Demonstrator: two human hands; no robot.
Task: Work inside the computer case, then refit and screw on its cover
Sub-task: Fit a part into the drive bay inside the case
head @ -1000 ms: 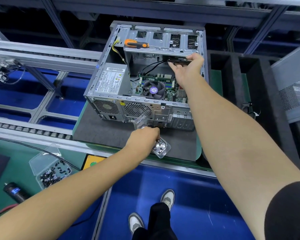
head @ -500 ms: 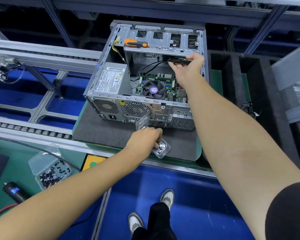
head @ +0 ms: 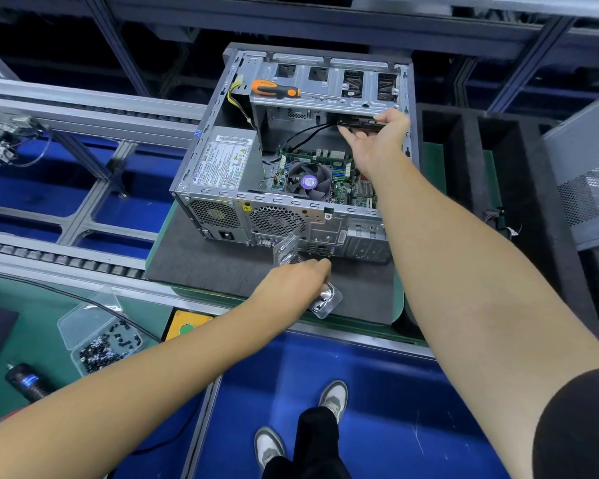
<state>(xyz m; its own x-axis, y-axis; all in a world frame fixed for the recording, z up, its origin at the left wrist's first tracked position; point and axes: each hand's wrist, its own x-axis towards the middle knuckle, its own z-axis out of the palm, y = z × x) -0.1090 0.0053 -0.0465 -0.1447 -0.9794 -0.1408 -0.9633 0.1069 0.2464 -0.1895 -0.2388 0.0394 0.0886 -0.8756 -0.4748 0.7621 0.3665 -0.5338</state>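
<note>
Grey mat [head: 201, 267] carries open computer case [head: 222, 174]. Right hand [head: 377, 140] grips dark drive [head: 358, 124], mostly hidden. Left hand [head: 291, 288] fingers curled into clear screw box [head: 322, 300], contents unclear. Hardly changed since earlier; cover [head: 581, 167] cut off right.

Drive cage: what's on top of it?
An orange screwdriver lies on the drive cage. Under the cage, the right hand holds a flat drive, partly covered.

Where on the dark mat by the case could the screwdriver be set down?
Bare mat shows left of the left hand, between the case's rear panel and the mat's near edge. Around the clear screw box under that hand it is crowded.
</note>
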